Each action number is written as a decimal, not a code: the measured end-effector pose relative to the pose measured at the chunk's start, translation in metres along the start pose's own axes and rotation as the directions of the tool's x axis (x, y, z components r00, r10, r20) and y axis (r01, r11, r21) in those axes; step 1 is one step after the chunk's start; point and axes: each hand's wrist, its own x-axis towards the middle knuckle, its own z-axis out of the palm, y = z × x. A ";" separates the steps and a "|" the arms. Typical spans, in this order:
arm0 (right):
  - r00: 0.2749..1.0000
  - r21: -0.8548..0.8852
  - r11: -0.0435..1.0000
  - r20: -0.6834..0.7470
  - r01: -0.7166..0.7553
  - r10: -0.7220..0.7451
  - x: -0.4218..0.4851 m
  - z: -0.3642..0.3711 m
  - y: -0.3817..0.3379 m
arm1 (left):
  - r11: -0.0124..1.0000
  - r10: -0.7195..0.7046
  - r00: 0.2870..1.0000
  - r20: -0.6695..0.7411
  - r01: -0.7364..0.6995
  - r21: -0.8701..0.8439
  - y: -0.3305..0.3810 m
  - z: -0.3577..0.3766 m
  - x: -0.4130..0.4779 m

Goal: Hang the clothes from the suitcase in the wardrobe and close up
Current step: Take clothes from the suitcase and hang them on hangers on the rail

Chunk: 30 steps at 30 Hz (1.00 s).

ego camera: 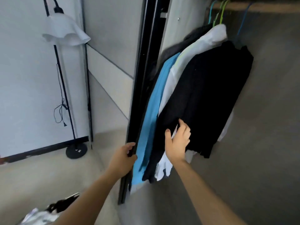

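Left hand (125, 153): is gripping the black edge of the wardrobe door (142, 78), fingers curling round it.
Right hand (177, 140): is lying against the black garment (211, 95) with bent fingers (pinching or only pressing, I cannot tell).
Clothes: a grey garment (191, 38), a blue top (151, 120), a white shirt (211, 38) and the black garment are hanging from the rail (267, 4) inside the wardrobe.
Lamp (65, 31): is standing by the wall, left of the door.

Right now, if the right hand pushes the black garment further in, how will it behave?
Probably floppy: the black garment drapes in soft folds where the right hand touches it. Likely swings rather than slides, since it hangs from a hanger on the rail.
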 end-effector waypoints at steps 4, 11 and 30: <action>0.959 -0.107 0.993 0.275 -0.040 0.069 -0.143 0.021 -0.022 | 0.981 -0.180 0.984 -0.001 0.179 0.068 -0.107 -0.036 -0.113; 0.626 -0.196 0.975 0.775 0.102 0.090 -0.345 0.051 -0.072 | 0.873 -0.422 0.905 -0.053 0.421 0.245 -0.241 -0.100 -0.285; 0.009 -0.263 0.853 0.957 0.451 0.290 -0.675 0.228 0.175 | 0.561 -0.817 0.569 -0.099 0.822 0.097 -0.606 0.065 -0.447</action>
